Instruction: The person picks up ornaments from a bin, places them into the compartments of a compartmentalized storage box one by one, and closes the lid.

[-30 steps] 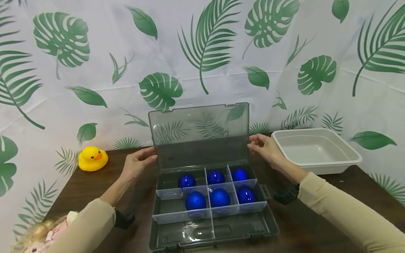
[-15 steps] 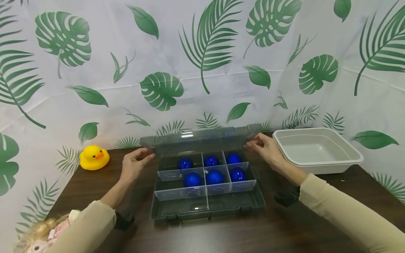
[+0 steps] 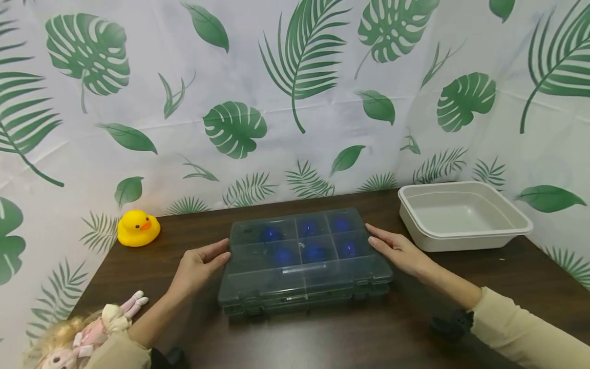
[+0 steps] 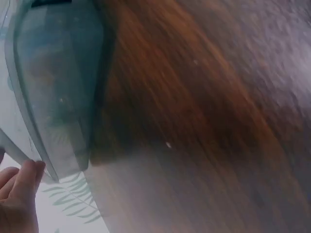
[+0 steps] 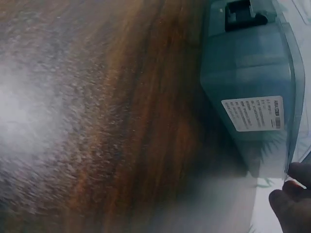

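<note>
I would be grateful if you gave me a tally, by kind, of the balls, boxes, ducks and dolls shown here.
Blue balls, seen through the lid: 6
Compartment box: 1
Yellow duck: 1
Doll: 1
Total: 9

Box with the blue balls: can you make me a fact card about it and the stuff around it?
Box: see-through, lid down, on the table
Balls: six, blue, inside
Left hand: at the box's left edge
Right hand: at its right edge
Label: white, on the box
Duck: yellow, left of the box
Doll: lying at lower left
Tub: pale, right of the box
</note>
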{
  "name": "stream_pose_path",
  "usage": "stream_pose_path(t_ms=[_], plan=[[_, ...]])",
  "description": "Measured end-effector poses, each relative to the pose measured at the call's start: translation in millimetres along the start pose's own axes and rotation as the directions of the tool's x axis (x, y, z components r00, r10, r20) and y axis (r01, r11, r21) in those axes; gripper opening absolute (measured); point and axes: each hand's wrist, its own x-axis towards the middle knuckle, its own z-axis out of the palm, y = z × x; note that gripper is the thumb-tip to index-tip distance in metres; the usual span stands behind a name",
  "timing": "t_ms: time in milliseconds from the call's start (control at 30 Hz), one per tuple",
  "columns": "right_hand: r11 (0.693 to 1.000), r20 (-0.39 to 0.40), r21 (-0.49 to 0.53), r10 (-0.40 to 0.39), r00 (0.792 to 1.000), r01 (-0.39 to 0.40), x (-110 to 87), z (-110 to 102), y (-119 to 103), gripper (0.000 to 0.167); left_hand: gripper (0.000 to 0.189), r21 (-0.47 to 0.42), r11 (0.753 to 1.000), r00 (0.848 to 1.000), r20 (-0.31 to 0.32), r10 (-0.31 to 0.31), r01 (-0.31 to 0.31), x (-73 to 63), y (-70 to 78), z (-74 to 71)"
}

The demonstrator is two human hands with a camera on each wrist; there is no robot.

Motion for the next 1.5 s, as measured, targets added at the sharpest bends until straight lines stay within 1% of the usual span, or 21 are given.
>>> stream_pose_path(t_ms=[100,167,333,467,567,633,833,867,900,933,967,1000,1033,1067,1100,1167,1200,1267,1367,1433,1500], plan=[[1.000,0.005,0.003,-0.011,1.000,0.011,3.8,3.2,3.5,0.056,0.052,-0.021,1.000,1.000,0.016,-0.012,0.012,2.8,-2.5,3.8],[1.000,0.002,0.005,-0.005,1.000,0.005,7.6,4.2,5.2,0.058,0.056,-0.037,0.999,1.000,0.025,-0.003,0.004,6.8,-4.2,5.7],[1.000,0.001,0.012,0.027,1.000,-0.027,18.8,4.2,8.6,0.061,0.062,-0.066,0.997,0.998,0.052,-0.022,0.025,18.9,-6.3,9.1],[0.998,0.020,0.050,0.046,0.999,-0.047,25.9,3.0,12.4,0.065,0.063,-0.073,0.997,0.998,0.059,-0.037,0.041,29.4,-8.2,12.9],[0.997,0.029,0.068,0.039,0.999,-0.041,28.8,2.1,15.0,0.065,0.064,-0.084,0.995,0.998,0.056,-0.043,0.047,34.0,-10.1,15.5],[0.998,0.024,0.055,0.029,0.999,-0.030,30.0,1.9,16.8,0.065,0.063,-0.090,0.994,0.998,0.048,-0.050,0.054,35.2,-11.1,16.8],[1.000,-0.026,0.007,-0.002,1.000,0.002,32.7,6.5,23.1,0.063,0.063,-0.089,0.994,0.998,0.011,-0.064,0.064,34.4,-14.0,20.9],[1.000,-0.033,0.004,-0.007,0.999,0.007,32.7,7.1,23.7,0.062,0.062,-0.068,0.996,0.999,0.001,-0.055,0.054,34.2,-13.9,21.3],[1.000,-0.039,0.003,-0.009,0.999,0.010,32.7,7.6,24.2,0.062,0.061,-0.024,0.999,1.000,-0.014,-0.028,0.027,33.9,-13.2,22.0],[1.000,-0.044,0.007,-0.009,0.999,0.010,32.6,8.0,24.4,0.062,0.059,0.027,1.000,0.999,-0.033,0.014,-0.013,33.9,-12.1,22.7],[1.000,-0.050,0.007,-0.011,0.999,0.011,32.4,8.3,24.5,0.062,0.058,0.083,0.994,0.996,-0.049,0.069,-0.064,33.6,-9.9,23.8],[1.000,-0.053,0.009,-0.012,0.999,0.012,32.4,8.5,24.6,0.062,0.057,0.150,0.981,0.989,-0.065,0.135,-0.124,33.5,-6.8,25.5],[1.000,-0.057,0.012,-0.012,0.998,0.013,32.1,8.5,24.7,0.061,0.056,0.213,0.959,0.975,-0.079,0.210,-0.189,33.6,-2.7,28.3],[1.000,-0.061,0.015,-0.011,0.998,0.012,31.8,8.5,24.7,0.061,0.054,0.268,0.929,0.954,-0.085,0.287,-0.255,33.8,2.4,32.2],[1.000,-0.065,0.016,-0.011,0.998,0.012,31.5,8.5,24.7,0.061,0.053,0.304,0.899,0.931,-0.083,0.356,-0.316,34.0,8.1,37.1],[1.000,-0.071,0.021,-0.012,0.997,0.014,31.0,8.5,24.8,0.061,0.050,0.313,0.850,0.887,-0.048,0.459,-0.423,34.1,21.1,50.0],[1.000,-0.074,0.026,-0.012,0.997,0.014,31.0,8.6,24.8,0.061,0.049,0.301,0.831,0.869,-0.019,0.495,-0.467,34.4,27.8,58.0],[0.999,-0.077,0.040,-0.010,0.997,0.013,31.1,9.1,24.9,0.061,0.045,0.243,0.811,0.842,0.057,0.537,-0.533,34.6,40.3,75.5],[0.998,-0.078,0.067,0.005,0.997,0.000,31.4,9.7,25.4,0.062,0.040,0.141,0.798,0.809,0.161,0.565,-0.586,35.9,56.6,102.3],[0.996,-0.080,0.085,0.018,0.997,-0.011,31.5,9.9,25.7,0.062,0.038,0.093,0.801,0.799,0.196,0.568,-0.592,38.0,64.9,118.1],[0.995,-0.080,0.093,0.027,0.996,-0.020,31.2,9.8,25.5,0.062,0.036,0.062,0.798,0.791,0.200,0.578,-0.599,40.4,71.7,131.1]])
